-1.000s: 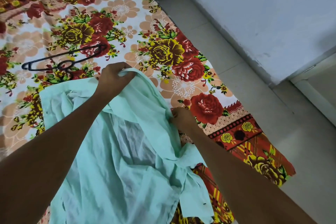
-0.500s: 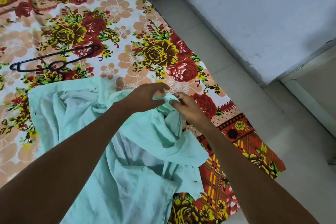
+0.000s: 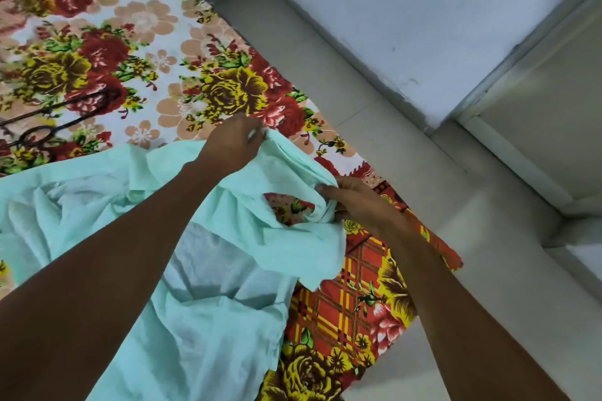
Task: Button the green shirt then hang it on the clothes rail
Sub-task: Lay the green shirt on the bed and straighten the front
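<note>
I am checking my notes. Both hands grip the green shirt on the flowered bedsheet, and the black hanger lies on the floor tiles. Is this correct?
Not quite. In the head view the black hanger lies on the flowered bedsheet, beyond the shirt, not on the floor tiles. The rest stands: the left hand and the right hand both grip the green shirt.

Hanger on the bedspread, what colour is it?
Black; the hanger shows in the head view, far left.

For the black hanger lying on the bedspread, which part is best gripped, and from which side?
Grip the hanger at its hook neck, reaching from above with the left hand: it lies flat on the bedspread, apart from the green shirt, and the neck looks like its sturdiest narrow part.
</note>
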